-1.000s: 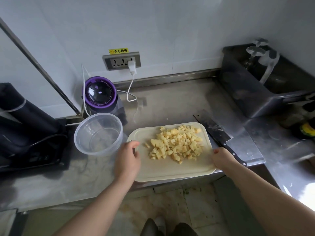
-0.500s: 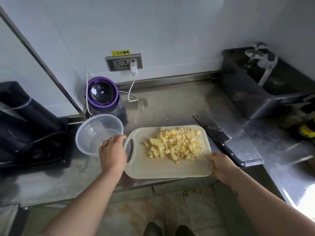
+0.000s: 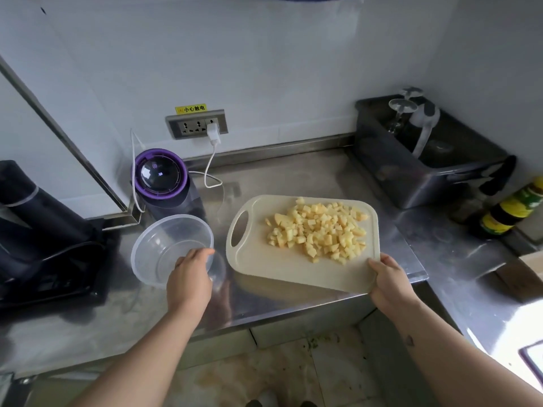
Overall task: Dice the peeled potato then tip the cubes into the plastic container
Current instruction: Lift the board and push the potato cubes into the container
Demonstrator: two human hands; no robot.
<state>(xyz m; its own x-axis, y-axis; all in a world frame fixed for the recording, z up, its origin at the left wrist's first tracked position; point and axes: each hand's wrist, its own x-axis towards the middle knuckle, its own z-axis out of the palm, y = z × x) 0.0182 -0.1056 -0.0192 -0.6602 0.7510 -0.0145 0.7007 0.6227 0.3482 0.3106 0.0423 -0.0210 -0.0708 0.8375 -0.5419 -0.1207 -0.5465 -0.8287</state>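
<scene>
Bare left hand [image 3: 189,274] and bare right hand [image 3: 388,284]; left forearm [image 3: 141,356] and right forearm [image 3: 458,365] bare too, right out to the picture's edge; small dark mark [image 3: 409,341] on the right forearm, shape too small to tell; dark toe tips [image 3: 255,403] at the bottom edge, a pale patch above one, too cropped to tell more.
</scene>
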